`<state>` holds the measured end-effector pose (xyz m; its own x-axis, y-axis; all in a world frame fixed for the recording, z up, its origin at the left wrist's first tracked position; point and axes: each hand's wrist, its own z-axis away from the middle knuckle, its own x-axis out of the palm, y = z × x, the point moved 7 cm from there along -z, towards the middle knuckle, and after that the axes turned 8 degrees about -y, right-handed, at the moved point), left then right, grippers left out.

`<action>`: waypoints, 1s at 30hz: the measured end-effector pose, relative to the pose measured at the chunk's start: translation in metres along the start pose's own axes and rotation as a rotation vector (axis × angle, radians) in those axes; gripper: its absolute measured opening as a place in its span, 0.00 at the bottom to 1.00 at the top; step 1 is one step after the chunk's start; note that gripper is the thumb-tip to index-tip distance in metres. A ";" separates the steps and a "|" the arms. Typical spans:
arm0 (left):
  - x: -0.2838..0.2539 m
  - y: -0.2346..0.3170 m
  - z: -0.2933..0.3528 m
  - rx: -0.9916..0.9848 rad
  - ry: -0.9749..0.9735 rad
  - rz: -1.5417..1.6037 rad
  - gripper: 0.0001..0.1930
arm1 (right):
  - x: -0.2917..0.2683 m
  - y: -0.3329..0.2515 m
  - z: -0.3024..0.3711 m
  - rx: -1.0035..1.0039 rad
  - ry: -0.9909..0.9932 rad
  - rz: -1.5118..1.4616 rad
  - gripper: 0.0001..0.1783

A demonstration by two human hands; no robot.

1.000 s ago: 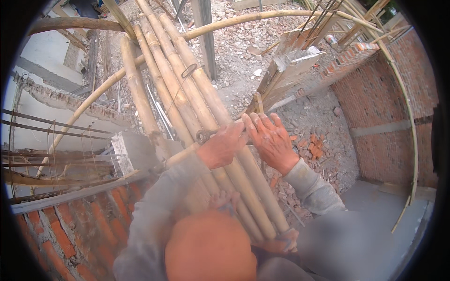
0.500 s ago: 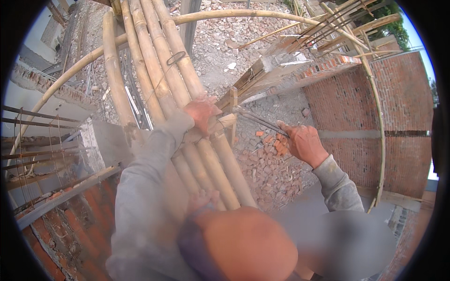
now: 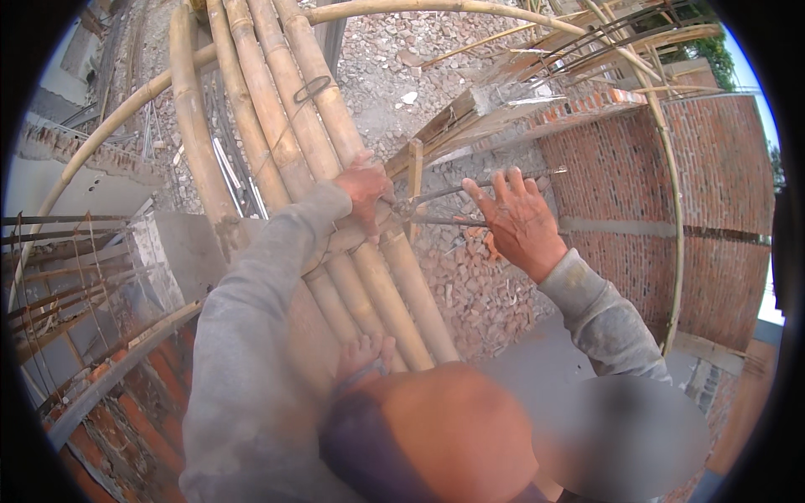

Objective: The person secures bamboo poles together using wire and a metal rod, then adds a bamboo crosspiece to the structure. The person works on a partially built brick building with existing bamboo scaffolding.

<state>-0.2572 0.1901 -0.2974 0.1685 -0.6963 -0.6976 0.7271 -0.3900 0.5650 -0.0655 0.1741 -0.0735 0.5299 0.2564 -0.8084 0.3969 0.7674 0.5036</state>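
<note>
Long-handled pincers (image 3: 436, 194) have their jaws at the end of a bamboo crosspiece (image 3: 346, 243), against the side of a row of bamboo poles (image 3: 293, 138). My right hand (image 3: 521, 220) is open beside the pincers, fingers stretched out over the spread handles. One handle runs behind the fingers, and the other ends near the palm. My left hand (image 3: 366, 191) is closed over the outermost pole where it meets the crosspiece. Whether wire lies under its fingers is hidden. A loop of dark wire (image 3: 312, 89) lies on the poles farther off.
My foot (image 3: 362, 355) in a sandal stands on the poles. Brick rubble (image 3: 495, 289) lies far below on the right, before a brick wall (image 3: 620, 180). A wooden stake (image 3: 415, 168) rises beside the pincers. Rusty bars (image 3: 63, 277) stick out at the left.
My right hand has opened, its fingers uncurling from the pincers' handles, which have spread apart. My left hand stays at the same joint of the poles.
</note>
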 end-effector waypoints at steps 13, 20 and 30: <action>-0.004 0.004 0.007 0.013 0.119 0.023 0.50 | 0.034 0.000 -0.001 -0.089 -0.375 -0.429 0.16; -0.008 0.007 0.011 0.015 0.118 0.095 0.48 | 0.120 0.026 0.003 -0.110 -0.419 -0.599 0.26; -0.009 0.007 0.011 -0.034 0.161 0.117 0.45 | 0.065 0.010 0.025 -0.272 -0.234 -0.357 0.29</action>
<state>-0.2613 0.1865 -0.2824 0.3555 -0.6295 -0.6909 0.7178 -0.2896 0.6331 -0.0084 0.1837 -0.1133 0.5627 -0.1650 -0.8101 0.3911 0.9164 0.0850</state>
